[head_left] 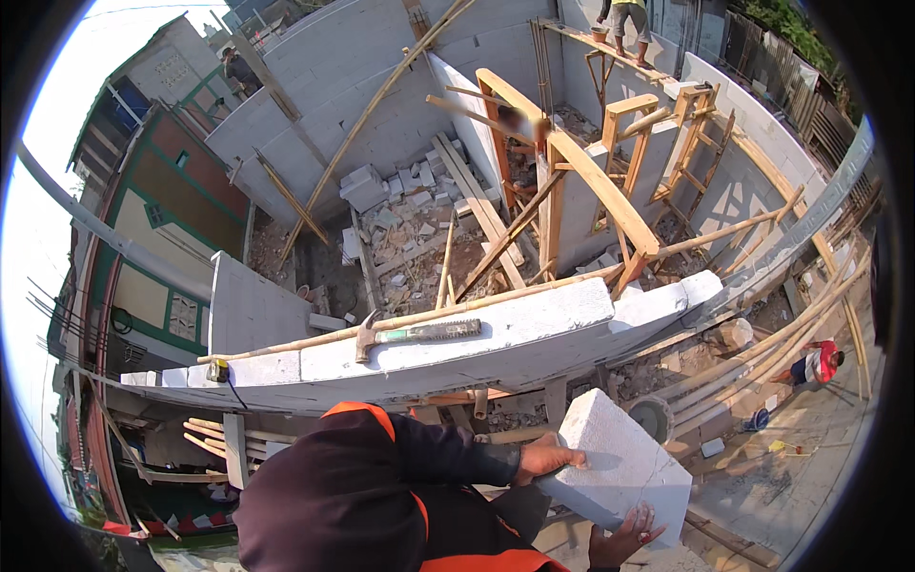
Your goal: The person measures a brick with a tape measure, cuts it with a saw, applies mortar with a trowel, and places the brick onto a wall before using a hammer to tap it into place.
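Note:
A white lightweight concrete block (pixel 624 472) is held tilted in front of me, on the near side of the wall. My left hand (pixel 551 458) grips its left edge, thumb lying over the top face. From below, my right hand (pixel 626 540) holds the block's lower edge, its fingers pressed against the face. A hammer (pixel 419 331) with a green and black handle rests on top of the white block wall (pixel 457 357), just beyond my left forearm. Farther left on that wall top sits a yellow and black tape measure (pixel 218 370).
Beyond the wall lie rubble (pixel 410 214) and long planks (pixel 477 205). Wooden frames (pixel 600 186) and bamboo poles (pixel 376 100) stand among other block walls. One person (pixel 629 29) stands on a scaffold plank; another, in red and white (pixel 818 362), is down at the right.

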